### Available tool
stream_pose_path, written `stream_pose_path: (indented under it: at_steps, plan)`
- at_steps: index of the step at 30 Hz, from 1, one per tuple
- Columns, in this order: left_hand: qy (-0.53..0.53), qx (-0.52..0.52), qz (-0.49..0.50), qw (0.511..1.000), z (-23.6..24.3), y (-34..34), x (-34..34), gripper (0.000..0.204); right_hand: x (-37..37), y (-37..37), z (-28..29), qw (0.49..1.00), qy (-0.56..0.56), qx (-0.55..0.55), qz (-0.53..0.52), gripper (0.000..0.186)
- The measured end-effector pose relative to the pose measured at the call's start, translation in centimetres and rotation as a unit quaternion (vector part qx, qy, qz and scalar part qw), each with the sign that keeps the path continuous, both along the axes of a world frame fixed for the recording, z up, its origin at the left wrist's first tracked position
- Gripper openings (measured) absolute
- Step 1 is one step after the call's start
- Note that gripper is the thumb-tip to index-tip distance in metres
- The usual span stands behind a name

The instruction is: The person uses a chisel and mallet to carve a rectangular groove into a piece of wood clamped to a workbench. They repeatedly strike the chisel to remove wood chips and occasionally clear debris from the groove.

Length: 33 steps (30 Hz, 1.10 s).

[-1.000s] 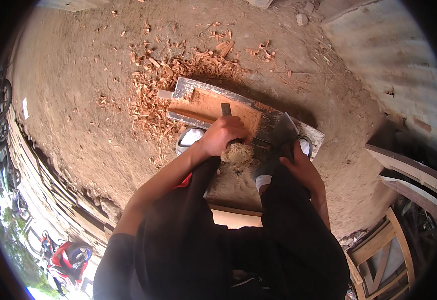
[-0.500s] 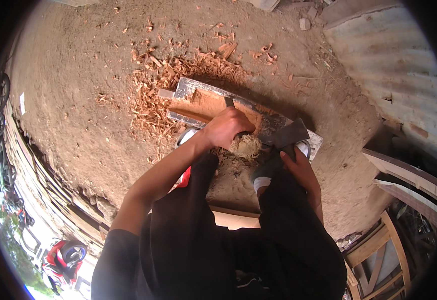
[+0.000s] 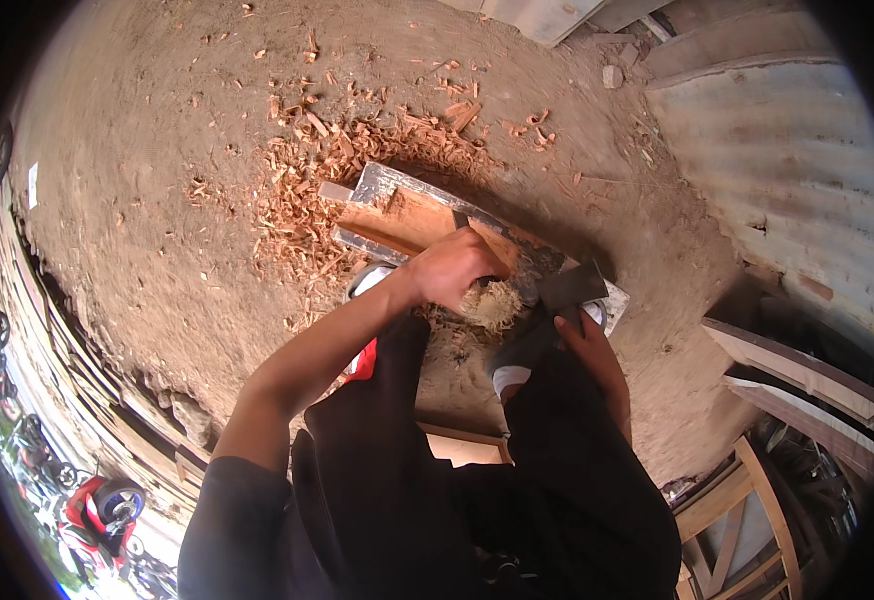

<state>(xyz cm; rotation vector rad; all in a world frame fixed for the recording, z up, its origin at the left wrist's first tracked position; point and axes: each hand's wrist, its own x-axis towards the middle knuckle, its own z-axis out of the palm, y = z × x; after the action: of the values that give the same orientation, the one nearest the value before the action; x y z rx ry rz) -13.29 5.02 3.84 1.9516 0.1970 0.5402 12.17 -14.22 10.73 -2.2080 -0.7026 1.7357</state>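
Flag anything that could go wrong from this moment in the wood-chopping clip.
The left hand grips a chisel-like tool on the plank just beside the hatchet held by the right hand; a glancing blow could hit fingers. The feet sit close under the plank. Loose wood chips could make footing slip.

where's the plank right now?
Head view, centre: the plank lies slantwise on the dirt ground, shavings on its left, with the left hand over its near end.

Left hand (image 3: 457, 268) gripping chisel (image 3: 464, 222) on plank (image 3: 407, 218)
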Motion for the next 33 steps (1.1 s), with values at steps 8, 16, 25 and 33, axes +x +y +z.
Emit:
stream_pose_path:
  at_steps: [8, 16, 25, 33]
  plan:
    - [0.054, 0.008, -0.036, 0.998, -0.1, 0.3, -0.8, 0.031, -0.7, 0.0, -0.1, 1.0, 0.006, -0.003, -0.022, 0.059]
    - [0.094, 0.075, -0.12, 0.985, 0.0, 0.9, -0.5, 0.028, 0.7, -1.9, -1.4, 0.999, 0.026, 0.005, -0.02, 0.063]
    - [0.008, 0.037, -0.026, 0.999, -2.3, -0.1, -2.5, 0.027, -2.5, 5.8, 7.7, 0.998, 0.013, 0.021, -0.065, 0.041]
    - [-0.046, -0.013, 0.005, 0.999, -1.3, 0.8, -1.4, 0.034, -4.5, 6.5, 18.0, 0.931, -0.074, 0.357, 0.026, 0.019]
